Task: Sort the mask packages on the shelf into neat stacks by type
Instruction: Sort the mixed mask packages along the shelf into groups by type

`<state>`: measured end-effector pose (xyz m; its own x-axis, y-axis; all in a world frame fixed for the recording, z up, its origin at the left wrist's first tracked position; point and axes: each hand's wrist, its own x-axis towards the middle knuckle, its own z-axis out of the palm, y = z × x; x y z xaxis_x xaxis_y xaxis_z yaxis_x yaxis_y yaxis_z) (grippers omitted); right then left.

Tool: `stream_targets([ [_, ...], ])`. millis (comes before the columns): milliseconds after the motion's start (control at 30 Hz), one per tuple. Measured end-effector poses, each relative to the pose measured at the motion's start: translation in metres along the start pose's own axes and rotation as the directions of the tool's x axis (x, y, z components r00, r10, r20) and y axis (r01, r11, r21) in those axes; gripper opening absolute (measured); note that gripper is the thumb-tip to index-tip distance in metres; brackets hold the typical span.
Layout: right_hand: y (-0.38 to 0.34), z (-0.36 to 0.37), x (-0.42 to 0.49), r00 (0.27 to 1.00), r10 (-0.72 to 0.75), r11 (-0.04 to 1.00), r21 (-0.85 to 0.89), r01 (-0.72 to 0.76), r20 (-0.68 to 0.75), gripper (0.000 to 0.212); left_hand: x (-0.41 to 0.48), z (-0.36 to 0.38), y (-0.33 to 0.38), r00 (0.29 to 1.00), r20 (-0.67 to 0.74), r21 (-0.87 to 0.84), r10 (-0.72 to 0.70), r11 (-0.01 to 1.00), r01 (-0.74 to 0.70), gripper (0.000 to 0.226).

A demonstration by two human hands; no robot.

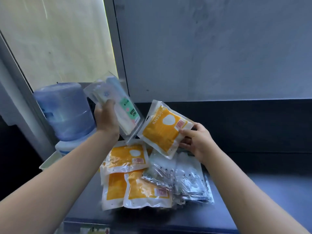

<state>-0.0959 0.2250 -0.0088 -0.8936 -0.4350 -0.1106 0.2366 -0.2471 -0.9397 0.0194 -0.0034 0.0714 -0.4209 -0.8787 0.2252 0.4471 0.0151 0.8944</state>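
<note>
Hands were both up off the shelf (263, 186), each with its own package. The left hand (105, 118) had its fingers curled round a clear face-mask pack with a green label (118, 108), thumb pressed on the near face and the rest of the fingers hidden behind it, so the pack stuck up and leaned away to the right above the knuckles. It looked like more than one thin clear pack in that grip, but the blur made it hard to say for sure.

The right hand (197, 140) was pinching an orange KN95 pouch (164, 129) by its right edge: thumb on top near the red sticker, fingers tucked under the lower corner. So the pouch hung out to the left of the fingers, tilted, its far corner just beside the bottom of the green-label pack. Couldn't tell if the two were actually touching.

Down below on the dark shelf the rest sat in a loose heap. Three more orange pouches (128, 157) lay overlapping on the left side, and clear packs with dark masks (187, 178) were piled just beside them on the right, right under the raised right wrist. A blue water jug (65, 110) stood off to the left, behind the left forearm.
</note>
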Motion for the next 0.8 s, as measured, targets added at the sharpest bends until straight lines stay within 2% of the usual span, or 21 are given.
stream_targets([
  [133, -0.004, -0.011, -0.012, 0.996, -0.044, 0.993, 0.106, 0.053, -0.079, 0.036, 0.003, -0.004, -0.008, 0.983, 0.077, -0.091, -0.166, 0.981, 0.173, 0.027],
  [300, -0.002, -0.033, -0.030, 0.980, -0.051, 0.960, 0.260, 0.101, -0.193, 0.031, -0.004, -0.003, -0.020, 0.920, 0.251, -0.131, -0.302, 0.931, 0.341, 0.030],
  [367, -0.002, -0.042, -0.040, 0.970, -0.066, 0.937, 0.319, 0.140, -0.235, 0.033, -0.005, 0.001, -0.023, 0.897, 0.272, -0.137, -0.348, 0.909, 0.394, 0.033],
  [467, -0.002, -0.055, -0.056, 0.940, -0.108, 0.900, 0.369, 0.230, -0.322, 0.034, -0.010, 0.005, -0.031, 0.871, 0.244, -0.110, -0.427, 0.880, 0.462, 0.024],
  [600, -0.002, -0.068, -0.076, 0.854, -0.212, 0.901, 0.245, 0.359, -0.475, 0.026, -0.034, 0.006, -0.051, 0.837, 0.234, 0.042, -0.495, 0.865, 0.499, 0.014],
  [667, -0.002, -0.073, -0.085, 0.815, -0.261, 0.906, 0.160, 0.392, -0.517, 0.017, -0.049, 0.008, -0.059, 0.808, 0.264, 0.087, -0.527, 0.847, 0.524, 0.020],
  [800, -0.004, -0.091, -0.095, 0.799, -0.234, 0.921, 0.137, 0.365, -0.554, 0.017, -0.078, 0.015, -0.068, 0.779, 0.271, 0.122, -0.565, 0.823, 0.555, 0.021],
])
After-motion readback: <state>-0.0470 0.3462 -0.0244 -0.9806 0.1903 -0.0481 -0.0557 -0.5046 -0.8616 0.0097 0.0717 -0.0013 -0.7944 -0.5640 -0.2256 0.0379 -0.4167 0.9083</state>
